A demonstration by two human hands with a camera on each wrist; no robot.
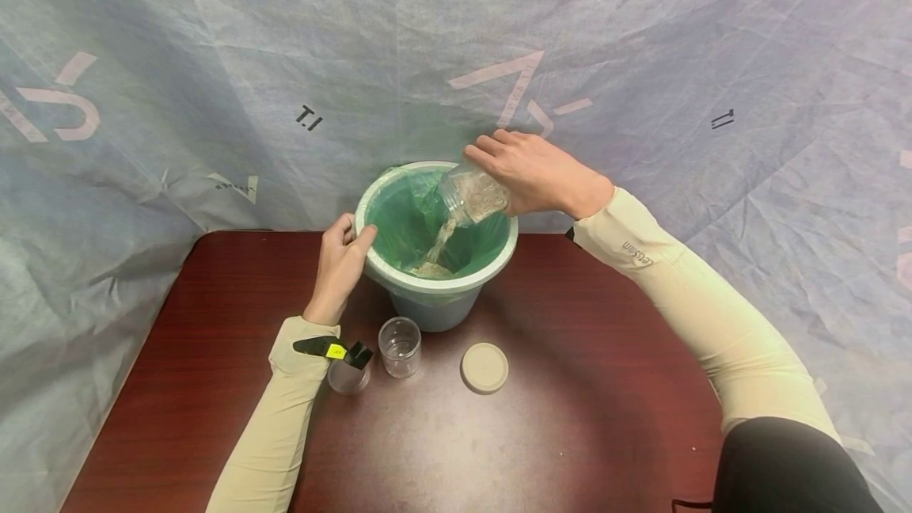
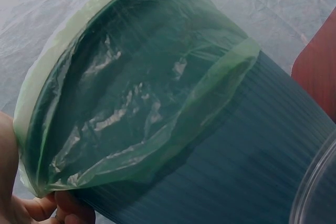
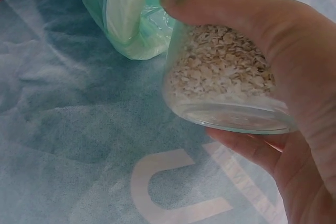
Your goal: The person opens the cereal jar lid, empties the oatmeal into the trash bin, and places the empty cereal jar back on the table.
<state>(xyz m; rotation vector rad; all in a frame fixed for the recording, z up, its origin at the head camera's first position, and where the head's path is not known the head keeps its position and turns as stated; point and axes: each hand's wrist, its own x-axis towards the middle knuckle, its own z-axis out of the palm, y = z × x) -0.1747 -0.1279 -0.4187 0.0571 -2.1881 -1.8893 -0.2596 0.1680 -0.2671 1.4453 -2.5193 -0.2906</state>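
Note:
My right hand (image 1: 530,171) grips a clear jar (image 3: 226,72) of oat flakes, tipped mouth-down to the left over a trash can (image 1: 436,309). Oats stream (image 1: 445,237) out of its mouth onto a small pale heap (image 1: 431,269) inside. A green plastic bag (image 2: 131,87) lines the can and folds down over its pale rim. At the rim's left side, my left hand (image 1: 340,264) holds on, thumb over the top edge and fingers curled beneath, as the left wrist view also shows.
An open clear jar (image 1: 400,348) stands in front of the can, with another clear container (image 1: 347,378) partly behind my left wrist. A cream round lid (image 1: 484,368) lies on the reddish-brown table (image 1: 584,418). Grey printed sheeting (image 1: 399,46) hangs behind.

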